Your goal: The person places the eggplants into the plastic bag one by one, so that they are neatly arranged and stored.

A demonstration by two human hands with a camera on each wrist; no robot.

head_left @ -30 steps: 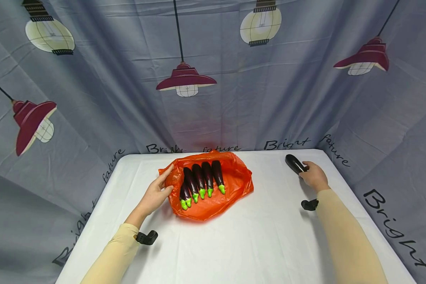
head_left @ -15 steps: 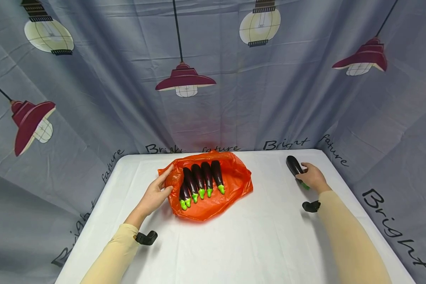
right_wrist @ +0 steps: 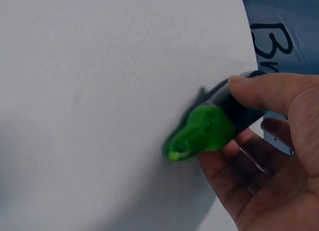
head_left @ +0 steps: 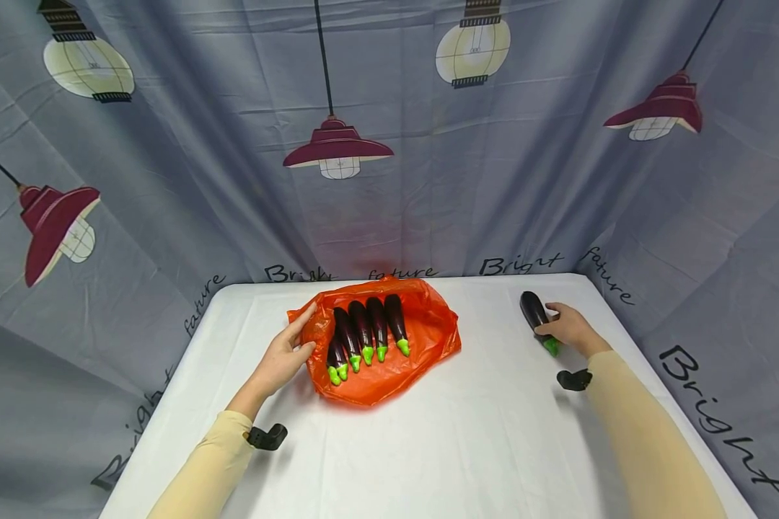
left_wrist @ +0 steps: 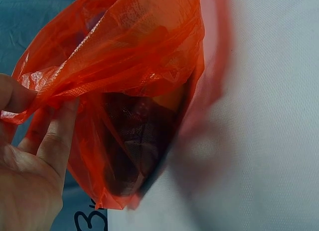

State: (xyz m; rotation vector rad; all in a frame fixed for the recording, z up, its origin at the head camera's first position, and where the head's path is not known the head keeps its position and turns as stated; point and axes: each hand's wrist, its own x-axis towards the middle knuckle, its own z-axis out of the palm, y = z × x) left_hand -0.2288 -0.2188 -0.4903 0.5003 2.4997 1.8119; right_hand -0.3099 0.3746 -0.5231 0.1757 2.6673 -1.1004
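Observation:
An orange-red plastic bag [head_left: 428, 335] lies spread with its mouth open on the table, left of centre. Several dark purple eggplants [head_left: 377, 317] with bright green caps lie side by side in it. My left hand [head_left: 279, 364] pinches the bag's left rim; the left wrist view shows the film between thumb and fingers. At the right, my right hand [head_left: 571, 330] holds a single eggplant [head_left: 532, 308] between thumb and fingers, around its middle. Its green cap [right_wrist: 209, 126] points towards the near side. Whether this eggplant touches the table cannot be told.
A white cloth covers the table [head_left: 396, 461]. Grey-blue curtains [head_left: 363, 216] printed with lamps and lettering stand behind it and along both sides. A small black wrist camera [head_left: 266, 437] sits on the left forearm, another camera [head_left: 574, 380] on the right.
The right hand has shifted slightly nearer with the eggplant, whose green cap has come into view below the fingers. The left hand and the bag stay in place.

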